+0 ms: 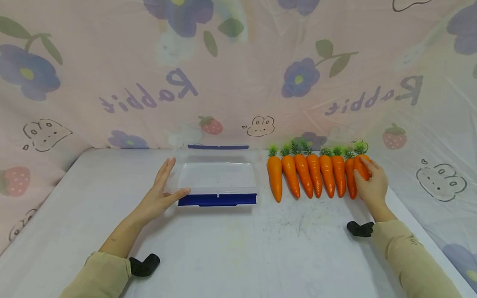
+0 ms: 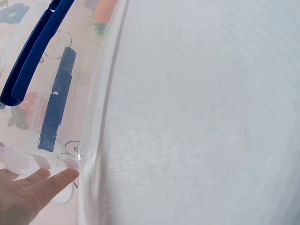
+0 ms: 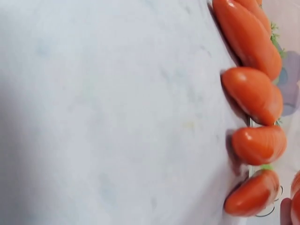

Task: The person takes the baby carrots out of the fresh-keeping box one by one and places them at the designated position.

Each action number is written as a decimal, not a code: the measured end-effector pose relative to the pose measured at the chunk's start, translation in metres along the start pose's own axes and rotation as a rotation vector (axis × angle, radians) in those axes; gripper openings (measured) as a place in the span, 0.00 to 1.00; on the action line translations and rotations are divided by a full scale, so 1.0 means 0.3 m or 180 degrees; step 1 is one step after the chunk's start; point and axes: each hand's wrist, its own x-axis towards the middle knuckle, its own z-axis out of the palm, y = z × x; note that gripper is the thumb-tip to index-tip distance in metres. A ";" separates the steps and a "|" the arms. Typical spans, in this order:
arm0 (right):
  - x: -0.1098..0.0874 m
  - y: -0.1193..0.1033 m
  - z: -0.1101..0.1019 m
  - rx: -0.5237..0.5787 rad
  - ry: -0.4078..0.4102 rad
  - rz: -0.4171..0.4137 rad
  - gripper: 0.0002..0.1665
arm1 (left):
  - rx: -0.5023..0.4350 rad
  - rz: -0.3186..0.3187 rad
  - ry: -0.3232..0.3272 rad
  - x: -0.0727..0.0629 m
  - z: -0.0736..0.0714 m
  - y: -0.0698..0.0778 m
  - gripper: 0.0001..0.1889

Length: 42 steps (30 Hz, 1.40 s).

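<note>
A clear plastic box [image 1: 218, 176] with dark blue latches stands at the middle of the table. My left hand [image 1: 160, 198] rests against its left side, fingers straight and thumb at the near left corner. In the left wrist view, the fingertips [image 2: 70, 173] lie by the clear wall, and a blue latch [image 2: 28, 61] shows above. To the right of the box lies a row of several orange toy carrots [image 1: 302, 176] with green tops. My right hand [image 1: 372, 186] grips the rightmost carrot [image 1: 361, 165] near its top. In the right wrist view only part of this carrot [image 3: 295, 206] shows.
The white table [image 1: 223, 248] has grey scuff marks in front of the carrots. Behind it hangs a pink cloth [image 1: 238, 82] printed with flowers, rabbits and strawberries. Each wrist carries a black mount, one on the left [image 1: 145, 265] and one on the right [image 1: 359, 229].
</note>
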 end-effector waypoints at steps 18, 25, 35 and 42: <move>0.016 0.080 -0.022 -0.0428 -0.0472 0.0513 0.33 | 0.0039 -0.0008 0.0009 0.000 0.004 -0.002 0.50; 0.015 0.112 -0.025 -0.0577 -0.0940 0.0643 0.36 | 0.0038 0.0001 0.0008 0.004 0.005 -0.011 0.49; 0.020 0.103 -0.038 -0.0550 -0.1078 0.0696 0.39 | 0.0040 0.0017 0.0006 0.005 0.006 -0.004 0.50; 0.012 0.042 -0.040 -0.0381 -0.0678 0.0403 0.36 | 0.0166 0.0083 0.0034 0.003 0.000 -0.004 0.49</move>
